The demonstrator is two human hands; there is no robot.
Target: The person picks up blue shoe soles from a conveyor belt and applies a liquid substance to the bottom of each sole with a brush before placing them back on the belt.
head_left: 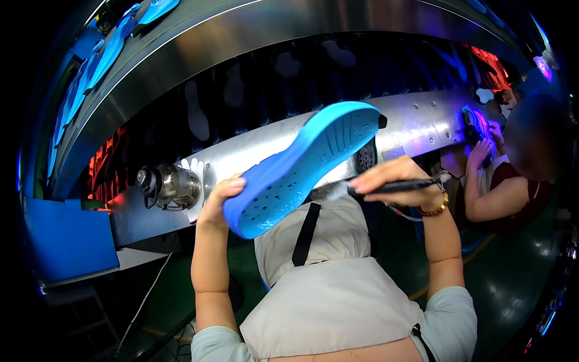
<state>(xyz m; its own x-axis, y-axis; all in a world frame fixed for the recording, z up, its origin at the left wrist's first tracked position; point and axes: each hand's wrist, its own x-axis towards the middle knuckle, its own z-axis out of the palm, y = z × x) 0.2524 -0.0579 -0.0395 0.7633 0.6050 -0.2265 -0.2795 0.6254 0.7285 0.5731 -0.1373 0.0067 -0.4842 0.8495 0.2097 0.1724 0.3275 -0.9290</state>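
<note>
My left hand (223, 199) grips the rounded lower-left end of a blue shoe sole (301, 166). The sole is tilted, its small-holed inner face turned up, and it shades from deep blue to light blue. Wet-looking shine shows on the end near my left hand. In my right hand (395, 181) is a brush (392, 187) with a black handle. Its pale, blurred bristle end points left, close to the sole's lower edge; whether it touches cannot be told. Behind the sole, a black perforated piece (365, 158) lies partly hidden on the metal ledge (253, 142).
A clear jar with a black top (172, 187) stands on the ledge at left. Beyond, a dark rack holds several soles (196, 111). Blue soles (111, 51) lie on the upper belt at far left. A co-worker (500, 187) handles a purple-lit shoe part at right.
</note>
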